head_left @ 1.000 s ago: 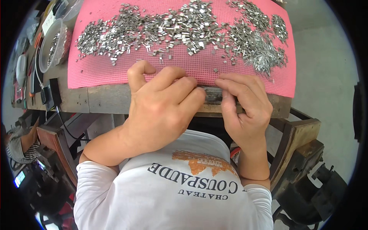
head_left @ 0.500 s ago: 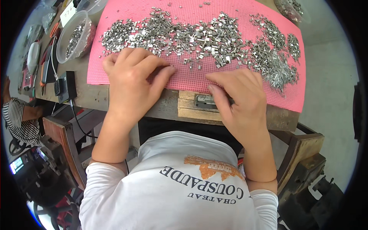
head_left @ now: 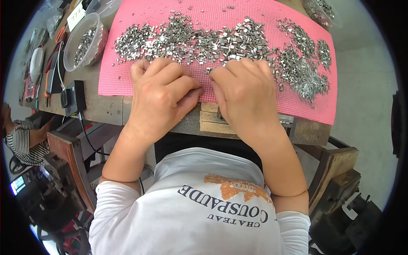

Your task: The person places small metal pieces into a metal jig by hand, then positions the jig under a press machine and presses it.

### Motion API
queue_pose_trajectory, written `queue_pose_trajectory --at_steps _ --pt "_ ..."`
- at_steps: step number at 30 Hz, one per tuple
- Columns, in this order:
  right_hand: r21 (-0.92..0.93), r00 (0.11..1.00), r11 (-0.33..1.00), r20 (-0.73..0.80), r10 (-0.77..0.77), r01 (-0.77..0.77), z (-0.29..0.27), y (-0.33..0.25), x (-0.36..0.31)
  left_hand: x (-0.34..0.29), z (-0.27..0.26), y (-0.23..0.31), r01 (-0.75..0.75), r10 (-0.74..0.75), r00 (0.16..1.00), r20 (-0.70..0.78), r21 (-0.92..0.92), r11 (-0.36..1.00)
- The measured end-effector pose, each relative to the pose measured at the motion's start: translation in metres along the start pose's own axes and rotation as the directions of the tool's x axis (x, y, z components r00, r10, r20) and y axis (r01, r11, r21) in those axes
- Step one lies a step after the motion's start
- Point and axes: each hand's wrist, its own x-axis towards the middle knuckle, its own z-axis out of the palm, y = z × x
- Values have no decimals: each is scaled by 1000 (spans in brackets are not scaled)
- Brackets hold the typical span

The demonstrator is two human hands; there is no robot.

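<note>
My left hand (head_left: 163, 91) is over the near edge of the pink mesh mat (head_left: 111, 80). Its thumb and forefinger are pinched together; whatever lies between them is too small or hidden to tell. Close by on the right, my right hand (head_left: 246, 91) is bent over the mat, thumb and forefinger close together. A small shiny metal piece (head_left: 208, 70) sits right at that forefinger's tip, and I cannot tell whether it is gripped. Beyond both hands spreads a long heap of small metal pieces (head_left: 178, 36). A wooden block (head_left: 210, 126) at the table edge is partly covered by my right hand.
Thin metal pins (head_left: 312, 83) are piled at the mat's right. A clear tub (head_left: 68, 55) of metal parts stands at the left, another tub (head_left: 318, 15) at the far right. A black box (head_left: 75, 97) with a cable sits left. Another person's striped clothing (head_left: 23, 142) shows far left.
My right hand has moved left and away from me, now covering most of the dark metal fixture on the wooden block. My left hand has shifted slightly right, its thumb and forefinger nearer the right hand.
</note>
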Motion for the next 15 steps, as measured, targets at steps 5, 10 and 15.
queue_pose_trajectory --at_steps 5,10,15 --pt "173 999 984 18 39 -42 -15 2 -3 3 -7 3 -36 35 999 27 32 999" --pt "332 979 934 -106 175 -131 -40 17 -26 0 -1 1 -43 42 999 8 40 998" --pt "439 937 858 -89 338 -267 -56 19 -62 4 5 21 -43 40 999 -21 -142 989"
